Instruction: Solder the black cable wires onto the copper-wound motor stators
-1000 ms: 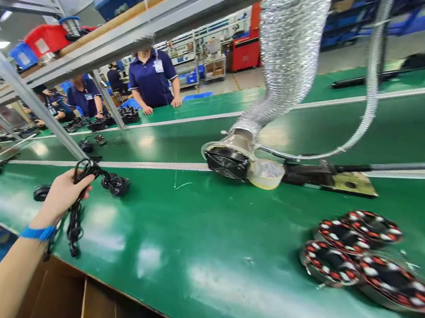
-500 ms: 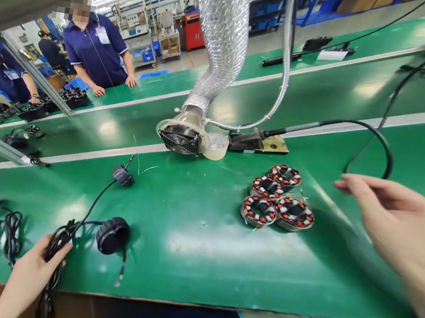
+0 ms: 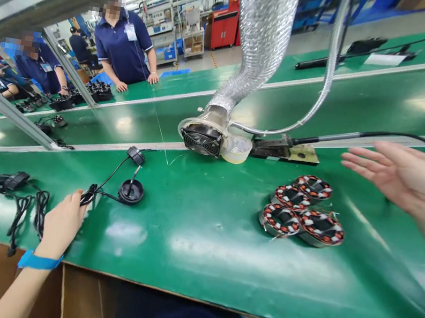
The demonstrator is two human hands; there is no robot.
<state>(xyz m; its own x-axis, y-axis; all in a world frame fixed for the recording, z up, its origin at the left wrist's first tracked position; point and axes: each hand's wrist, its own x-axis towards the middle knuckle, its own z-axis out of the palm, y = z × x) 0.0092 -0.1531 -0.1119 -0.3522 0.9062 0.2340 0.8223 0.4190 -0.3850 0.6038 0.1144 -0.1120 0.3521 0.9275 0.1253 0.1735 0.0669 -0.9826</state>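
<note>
My left hand (image 3: 62, 223) rests at the table's front edge, its fingers closed on a black cable (image 3: 88, 195). That cable runs to a round black cable-end part (image 3: 131, 192) lying flat and a small black connector (image 3: 135, 155) farther back. My right hand (image 3: 400, 177) hovers open at the right, touching nothing I can make out. It is nearest to a black soldering-iron cord (image 3: 399, 137) and a group of several wound motor stators (image 3: 299, 214) with red and white markings.
Green workbench (image 3: 197, 249) with a coiled cable set (image 3: 8, 184) at left. A foil duct with a fan (image 3: 202, 138), a tape roll (image 3: 236, 149) and a soldering-iron stand (image 3: 285, 150) stand behind. A cardboard box (image 3: 9, 277) sits below. Co-workers (image 3: 123, 46) stand across the bench.
My left hand has come down to the bench with the cable, and the round part now lies flat. My right hand has lifted and spread its fingers. My view has shifted.
</note>
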